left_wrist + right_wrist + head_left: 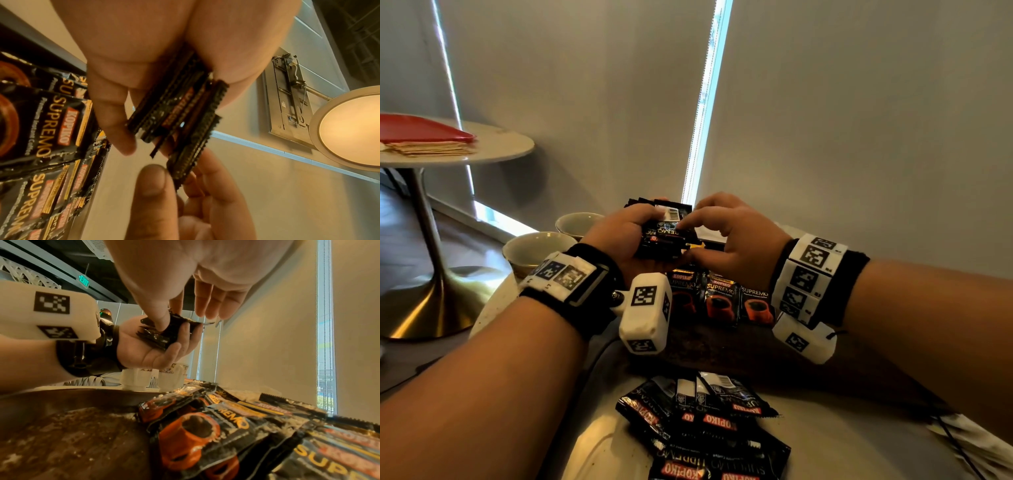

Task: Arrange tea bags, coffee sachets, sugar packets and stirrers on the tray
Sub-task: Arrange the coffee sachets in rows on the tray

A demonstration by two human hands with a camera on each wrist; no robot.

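Lying nearest, at the near edge of the pale table (pixel 599 442), a loose heap of black coffee sachets (pixel 705 431) sits overlapped, mostly upside down to the wearer. Past it a dark tray (pixel 722 342) carries a row of sachets (pixel 722 298) face up along its far part, at least 3 fronts readable in the head view, overlapping edge on edge. Above that row the left hand (pixel 626 240) grips a stack of sachets (pixel 662 233), fingers curled under and thumb across the top; the left wrist view shows several serrated ends fanned unevenly. Right hand (pixel 726 236) pinches the top sachet (pixel 671 219) of that stack with thumb and forefinger, other fingers loosely extended, probably peeling 1 off to lay on the tray. Judgement: sachets are light, thin, glossy foil, so slippery against each other and floppy; best taken by a crimped end or a corner, 1 at a time, or the stack may slide apart. No tea bags, sugar packets or stirrers clearly seen, so the task looks early. Beyond the hands, 2 pale cups (pixel 544 246) stand toward the far left edge of the table. Further off left, a round pedestal side table (pixel 500 150) holds a red plate (pixel 424 130) and flat tan pieces, identity unclear. Behind it all, drawn roller blinds (pixel 859 120) with bright slits of daylight between.
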